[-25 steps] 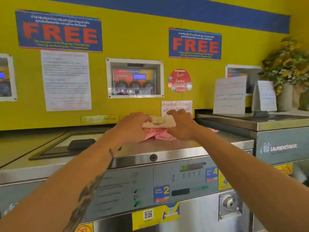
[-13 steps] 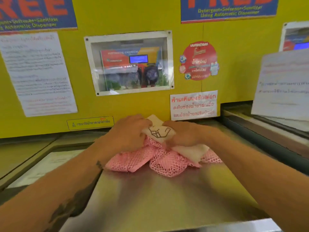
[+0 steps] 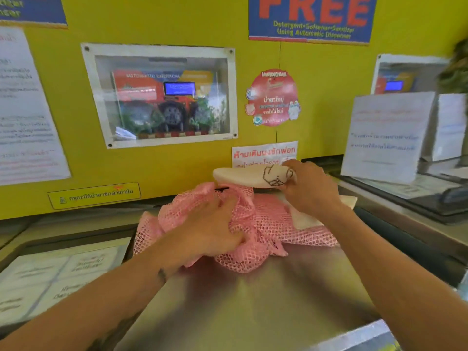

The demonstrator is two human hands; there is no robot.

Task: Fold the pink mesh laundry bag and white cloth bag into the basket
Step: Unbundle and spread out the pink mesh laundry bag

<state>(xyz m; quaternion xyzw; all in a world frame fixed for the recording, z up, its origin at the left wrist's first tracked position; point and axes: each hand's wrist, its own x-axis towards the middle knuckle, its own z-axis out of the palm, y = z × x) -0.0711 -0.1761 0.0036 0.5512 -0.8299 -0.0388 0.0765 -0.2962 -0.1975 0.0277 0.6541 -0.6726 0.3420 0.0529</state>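
While right hand (image 3: 307,190) lifts white cloth bag (image 3: 249,175) | left hand (image 3: 211,230) presses pink mesh laundry bag (image 3: 255,224)

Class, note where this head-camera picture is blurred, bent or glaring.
Head view: the plant at the right edge and the white paper notices smear with blur; wide-angle distortion bows the edges; soft glare streaks the steel machine top.

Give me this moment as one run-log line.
left hand: pressing on pink mesh bag | right hand: lifting white cloth bag | surface: steel machine top | basket: not in view
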